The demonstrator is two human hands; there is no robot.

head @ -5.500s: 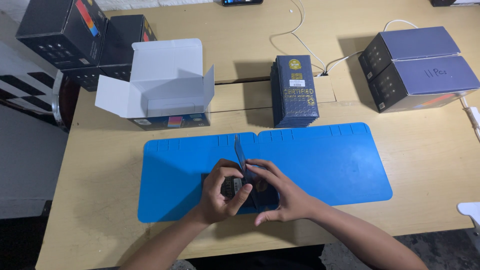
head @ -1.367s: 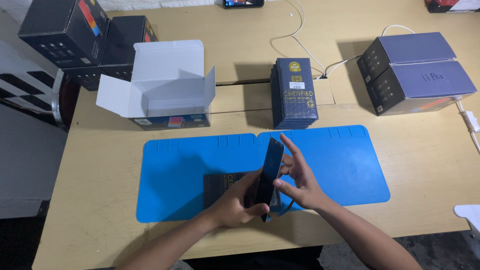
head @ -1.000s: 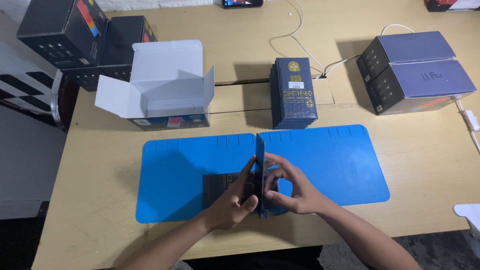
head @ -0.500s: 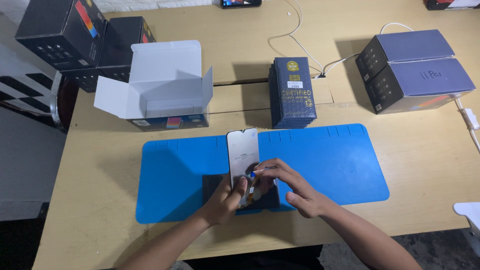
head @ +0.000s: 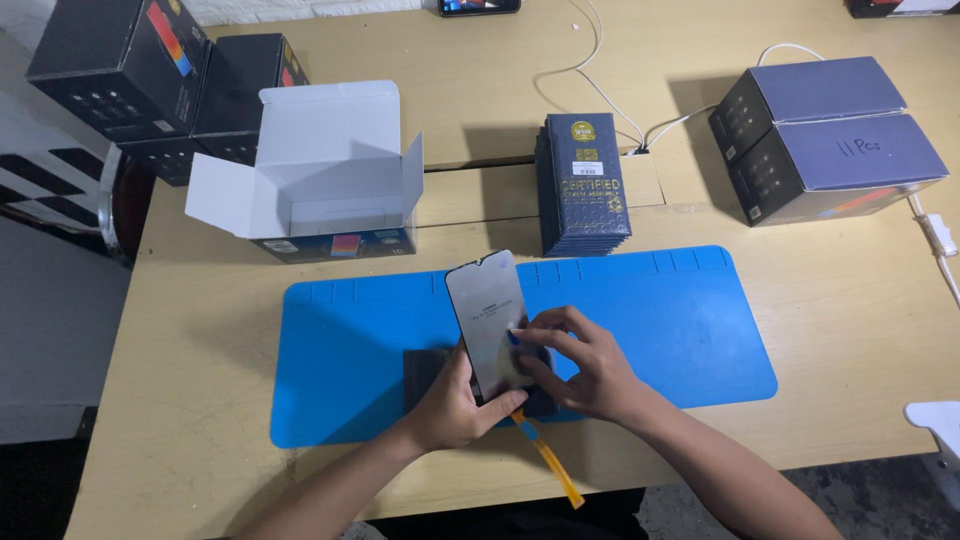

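Note:
A flat dark phone screen panel [head: 488, 318] with a notch at its top is held face up above the blue work mat [head: 680, 320]. My left hand [head: 455, 408] grips its lower left edge from beneath. My right hand [head: 580, 365] pinches a small blue tab at the panel's right edge. An orange ribbon strip [head: 548, 462] hangs from the panel's bottom toward the table's front edge. Under the panel a dark flat pad [head: 425, 372] lies on the mat, partly hidden by my hands.
An open white box [head: 320, 165] stands behind the mat at left. A stack of dark flat packets [head: 585, 185] stands upright at centre back. Dark boxes [head: 150, 75] sit far left, grey-blue boxes [head: 830, 140] far right. White cables [head: 640, 110] run across the back.
The panel was on edge one second ago; it has turned face up toward me. My right hand has moved onto its right edge at the blue tab.

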